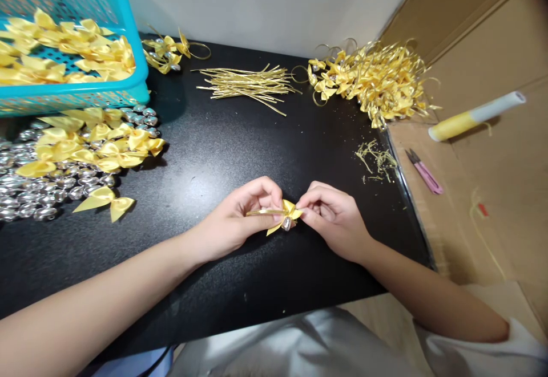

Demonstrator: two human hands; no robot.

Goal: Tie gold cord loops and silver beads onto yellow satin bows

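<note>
Between my two hands, just above the black table, is a yellow ribbon bow (291,210) with a silver bead (286,224) at its underside. My left hand (246,211) pinches the bow and a gold cord (263,212) between thumb and fingers. The thumb and forefinger of my right hand (336,217) close on the bow's right side. My fingertips hide part of the bow and where the cord meets it. One loose yellow bow (105,199) lies to the left, beside a heap of silver beads (64,183).
A teal basket (141,75) of bows stands at the upper left. Gold cords (248,86) lie at the back, near a pile of corded bows (377,80). Cord scraps (377,159) lie at the right edge; pink-handled snips (424,173) and a yellow-white roll (475,117) rest on cardboard.
</note>
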